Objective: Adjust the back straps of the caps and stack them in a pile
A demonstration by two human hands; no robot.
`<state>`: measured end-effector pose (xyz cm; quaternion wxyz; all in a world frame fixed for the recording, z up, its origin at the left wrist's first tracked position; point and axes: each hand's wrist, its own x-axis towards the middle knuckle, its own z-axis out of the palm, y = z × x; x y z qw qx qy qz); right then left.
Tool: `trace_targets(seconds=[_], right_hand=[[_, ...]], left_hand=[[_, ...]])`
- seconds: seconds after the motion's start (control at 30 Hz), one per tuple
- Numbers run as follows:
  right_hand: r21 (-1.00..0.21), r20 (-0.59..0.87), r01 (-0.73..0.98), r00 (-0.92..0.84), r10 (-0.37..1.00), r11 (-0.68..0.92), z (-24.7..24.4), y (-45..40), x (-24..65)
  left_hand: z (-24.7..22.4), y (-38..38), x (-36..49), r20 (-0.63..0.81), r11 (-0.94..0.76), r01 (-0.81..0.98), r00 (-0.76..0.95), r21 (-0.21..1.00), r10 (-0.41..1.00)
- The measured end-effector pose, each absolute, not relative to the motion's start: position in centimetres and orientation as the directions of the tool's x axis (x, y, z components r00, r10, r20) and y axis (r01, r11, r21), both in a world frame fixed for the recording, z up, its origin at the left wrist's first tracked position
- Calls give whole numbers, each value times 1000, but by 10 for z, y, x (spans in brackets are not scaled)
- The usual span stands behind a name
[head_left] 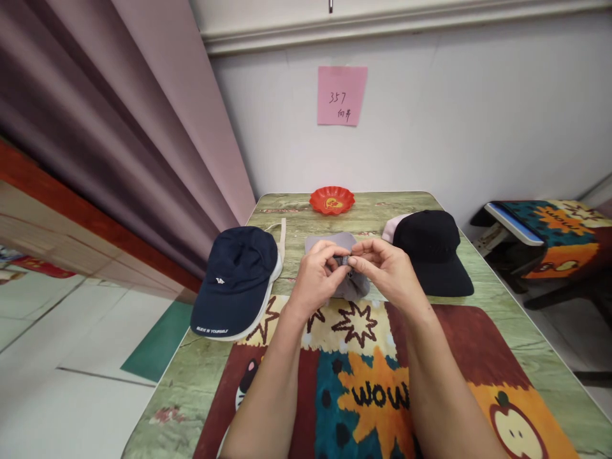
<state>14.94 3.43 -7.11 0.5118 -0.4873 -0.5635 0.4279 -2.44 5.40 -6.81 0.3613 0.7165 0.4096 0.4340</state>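
Over the middle of the table I hold a grey cap with both hands, fingers pinched at its strap. My left hand is closed on the strap from the left, thumb and forefinger pressed together. From the other side my right hand pinches the same strap, its fingertips almost meeting the left ones. Much of the cap lies hidden behind my hands; part of its grey brim shows beyond them. To the left sits a navy cap on top of a whitish one. A black cap rests at the right, with a pale pink cap partly behind it.
A red scalloped dish stands near the table's back edge. A colourful patterned mat covers the front of the wood-look table. Behind are a white wall and a pink note; a purple curtain hangs at the left.
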Motion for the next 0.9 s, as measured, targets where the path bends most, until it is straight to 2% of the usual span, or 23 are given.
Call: trace_targets(seconds=[0.17,0.4,0.67,0.9], right_hand=[[-966,180,166,-122,976,199,-73,34,148],[-820,394,414,-92,915,395,-75,38,147],[-734,503,486,-81,860,475,-74,38,145],[-655,527,554,-151,836,513,-74,39,143]], left_hand=[[-75,58,-26,228,-259,149,198,954,953],[-81,61,-25,153,-159,41,122,986,981],[-78,60,-22,23,2,-157,154,988,988],[-74,59,-20,14,0,-121,116,993,993]])
